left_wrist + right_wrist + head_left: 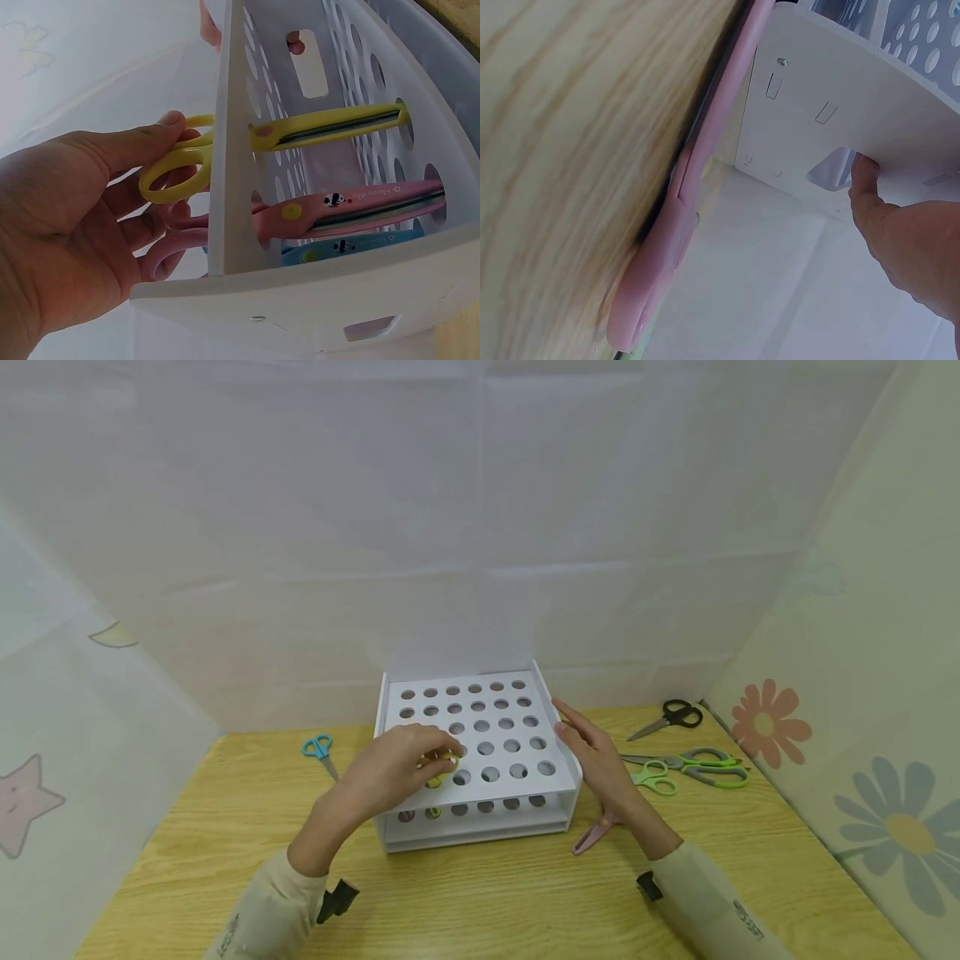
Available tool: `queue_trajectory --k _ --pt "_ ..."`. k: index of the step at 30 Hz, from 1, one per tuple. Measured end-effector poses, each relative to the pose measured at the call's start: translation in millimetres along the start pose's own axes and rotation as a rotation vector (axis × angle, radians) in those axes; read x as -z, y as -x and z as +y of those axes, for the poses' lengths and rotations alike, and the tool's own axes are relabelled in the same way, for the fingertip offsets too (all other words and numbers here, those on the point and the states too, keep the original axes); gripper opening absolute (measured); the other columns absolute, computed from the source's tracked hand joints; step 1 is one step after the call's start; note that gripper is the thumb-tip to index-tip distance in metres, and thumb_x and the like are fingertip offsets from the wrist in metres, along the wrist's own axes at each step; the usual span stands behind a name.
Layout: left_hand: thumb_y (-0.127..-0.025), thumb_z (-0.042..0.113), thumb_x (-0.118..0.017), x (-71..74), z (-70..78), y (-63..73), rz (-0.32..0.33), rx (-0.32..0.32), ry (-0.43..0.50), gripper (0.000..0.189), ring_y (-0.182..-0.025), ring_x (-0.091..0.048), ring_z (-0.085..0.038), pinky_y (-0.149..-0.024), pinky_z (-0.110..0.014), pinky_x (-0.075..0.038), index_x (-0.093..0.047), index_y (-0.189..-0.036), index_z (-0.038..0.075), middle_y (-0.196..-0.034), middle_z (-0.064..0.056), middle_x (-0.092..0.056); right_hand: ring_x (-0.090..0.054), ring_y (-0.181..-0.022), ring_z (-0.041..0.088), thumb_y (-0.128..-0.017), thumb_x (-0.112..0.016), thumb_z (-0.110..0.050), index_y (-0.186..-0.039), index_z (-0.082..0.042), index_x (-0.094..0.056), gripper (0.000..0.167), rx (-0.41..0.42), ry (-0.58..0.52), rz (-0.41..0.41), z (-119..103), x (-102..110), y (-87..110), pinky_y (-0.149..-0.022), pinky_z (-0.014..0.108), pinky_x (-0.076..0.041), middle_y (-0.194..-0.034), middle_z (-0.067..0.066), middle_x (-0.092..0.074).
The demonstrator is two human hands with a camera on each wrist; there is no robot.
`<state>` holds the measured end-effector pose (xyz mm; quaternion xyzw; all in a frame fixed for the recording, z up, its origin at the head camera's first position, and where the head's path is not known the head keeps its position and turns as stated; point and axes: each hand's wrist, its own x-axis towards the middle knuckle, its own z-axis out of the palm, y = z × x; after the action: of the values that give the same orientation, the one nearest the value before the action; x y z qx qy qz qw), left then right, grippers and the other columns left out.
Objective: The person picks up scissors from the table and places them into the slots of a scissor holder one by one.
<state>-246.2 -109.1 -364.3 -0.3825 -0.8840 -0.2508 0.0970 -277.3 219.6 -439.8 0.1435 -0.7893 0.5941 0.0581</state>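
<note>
A white rack point(480, 792) with rows of round holes stands on the table. My left hand point(397, 764) is over its front left part, gripping yellow scissors point(264, 136) by the handle. Their blades pass through the upper board and reach a hole in the lower one. Beside them, pink scissors point(285, 221) and blue scissors point(330, 250) stand in neighbouring holes, the blue partly hidden. At the rack's right side panel point(802, 97), my right hand point(600, 760) holds on with a fingertip in the cutout.
Blue-handled scissors point(317, 747) lie left of the rack. To the right lie black scissors point(682, 714), large green-and-grey scissors point(708, 767) and small light-green scissors point(655, 778). Pink scissors point(652, 270) lie beneath the right forearm. A white sheet point(480, 527) hangs behind the table.
</note>
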Motion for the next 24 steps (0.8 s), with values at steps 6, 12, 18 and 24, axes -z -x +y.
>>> queue_trajectory --k 6,12,18,24 --pt "-0.093 0.014 -0.077 -1.4 -2.0 1.2 -0.027 -0.008 -0.012 0.018 -0.081 -0.061 -0.002 -0.069 -0.025 -0.051 -0.076 -0.112 0.014 -0.096 0.011 -0.071 -0.064 -0.108 0.034 -0.109 -0.05 -0.037 -0.157 -0.024 -0.042 0.05 -0.004 -0.004 0.0 -2.3 -0.6 0.1 -0.077 0.035 -0.057 -0.142 0.017 -0.055" --pt "-0.096 0.014 -0.073 -1.5 -4.8 0.0 -0.06 -0.047 -0.029 0.018 -0.08 -0.059 -0.003 -0.071 -0.026 -0.051 -0.075 -0.115 0.012 -0.097 0.009 -0.071 -0.064 -0.108 0.034 -0.109 -0.05 -0.037 -0.157 -0.025 -0.042 0.05 -0.01 -0.003 0.003 -2.1 -0.7 -0.5 -0.077 0.034 -0.056 -0.143 0.017 -0.055" --pt "-0.1 0.021 -0.07 -2.1 -8.2 0.4 -0.074 -0.045 0.041 0.019 -0.079 -0.058 -0.003 -0.069 -0.026 -0.051 -0.073 -0.116 0.011 -0.096 0.012 -0.069 -0.063 -0.111 0.034 -0.109 -0.05 -0.038 -0.157 -0.028 -0.042 0.049 -0.012 -0.003 0.001 -0.9 -0.9 0.6 -0.078 0.034 -0.056 -0.144 0.016 -0.054" --pt "-0.103 0.033 -0.064 9.6 -7.4 6.3 -0.028 -0.007 0.111 0.026 -0.091 -0.06 -0.005 -0.076 -0.029 -0.053 -0.07 -0.122 0.017 -0.105 0.012 -0.066 -0.063 -0.11 0.034 -0.109 -0.049 -0.039 -0.157 -0.028 -0.042 0.05 -0.01 -0.002 -0.003 -0.3 -0.5 1.0 -0.079 0.035 -0.056 -0.144 0.016 -0.054"
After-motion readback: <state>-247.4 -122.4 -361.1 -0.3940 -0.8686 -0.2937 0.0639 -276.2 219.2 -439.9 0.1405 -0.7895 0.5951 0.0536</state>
